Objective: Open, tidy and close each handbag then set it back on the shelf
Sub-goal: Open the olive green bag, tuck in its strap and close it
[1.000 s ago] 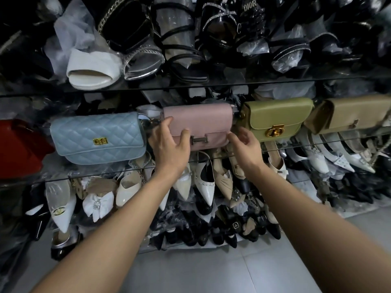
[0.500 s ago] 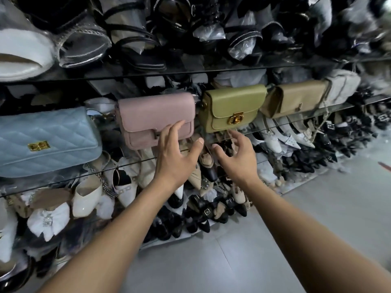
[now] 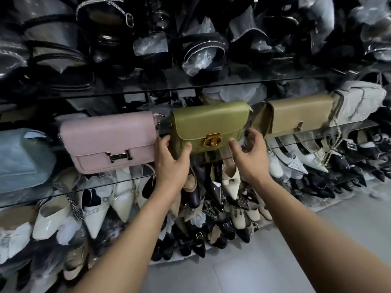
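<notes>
An olive-green handbag [image 3: 211, 121] with a gold clasp stands closed on the glass shelf [image 3: 127, 182], between a pink handbag [image 3: 110, 134] and a tan handbag [image 3: 300, 115]. My left hand [image 3: 171, 159] holds the green bag's lower left corner, thumb on the front and fingers round the side next to the pink bag. My right hand [image 3: 249, 151] hovers with fingers spread just off the green bag's lower right corner, holding nothing. All three bags are shut.
A light blue bag [image 3: 21, 157] sits at the far left and a pale grey bag [image 3: 359, 100] at the far right of the same shelf. Black sandals fill the shelf above; pale and dark shoes crowd the shelves below. Grey floor tiles [image 3: 275, 261] lie at the lower right.
Both hands left the pink handbag, which stays on the shelf, and moved right to the green handbag. The view shifted right with them.
</notes>
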